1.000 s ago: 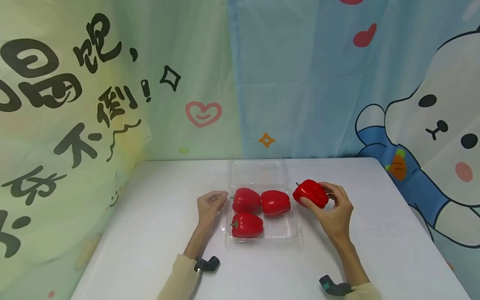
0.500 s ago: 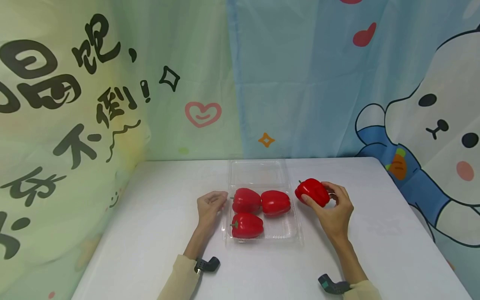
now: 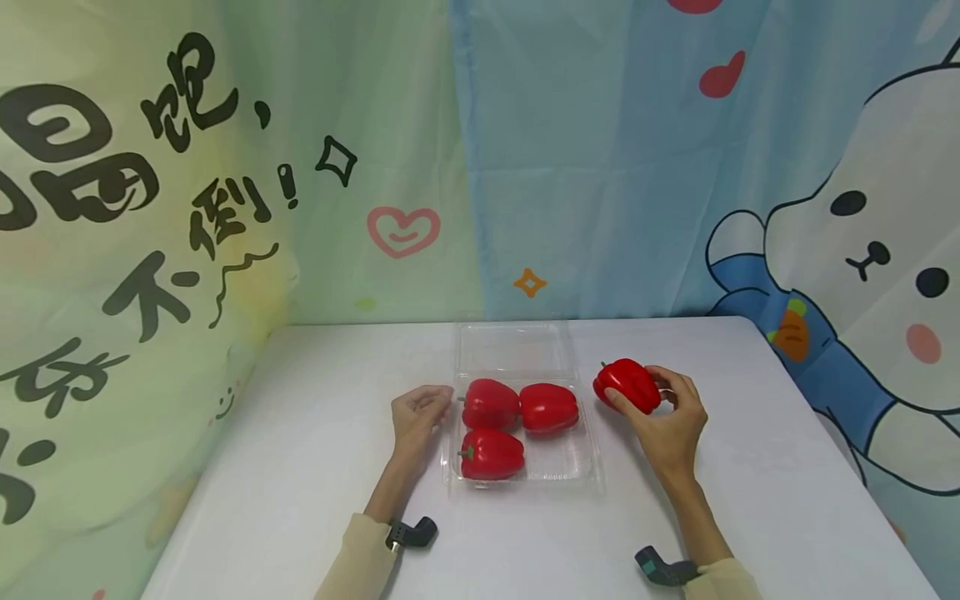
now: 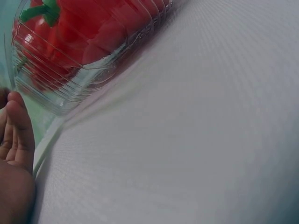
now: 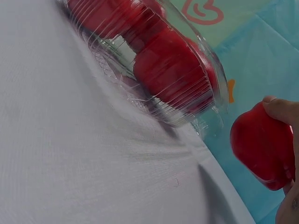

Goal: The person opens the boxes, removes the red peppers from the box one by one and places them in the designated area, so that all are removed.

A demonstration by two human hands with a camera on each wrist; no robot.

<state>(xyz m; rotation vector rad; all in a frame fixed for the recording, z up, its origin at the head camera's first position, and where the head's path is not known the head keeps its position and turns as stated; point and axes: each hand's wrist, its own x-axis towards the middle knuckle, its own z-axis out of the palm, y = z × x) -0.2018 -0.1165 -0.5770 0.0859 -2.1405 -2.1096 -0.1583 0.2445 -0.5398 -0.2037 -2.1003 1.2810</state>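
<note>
Right of the clear plastic clamshell [image 3: 558,460], your right hand [image 3: 670,423] pinches a glossy, lobed red bell pepper [image 3: 628,385]; three more peppers [image 3: 550,408] lie inside. Your left hand [image 3: 417,418] is at its left edge, grip unclear. Wrist views reveal ribbed walls [image 4: 72,93], faint from the head.

A pale green and blue printed curtain [image 3: 570,167] hangs behind a white table [image 3: 300,458].

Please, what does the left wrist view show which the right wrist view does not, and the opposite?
Only the left wrist view: the left grip and a bright green stem.

Only the right wrist view: the right grip holding one red pepper, plus a pink heart and an orange mark.

Both share: the clear container with more peppers inside, and the white table.
</note>
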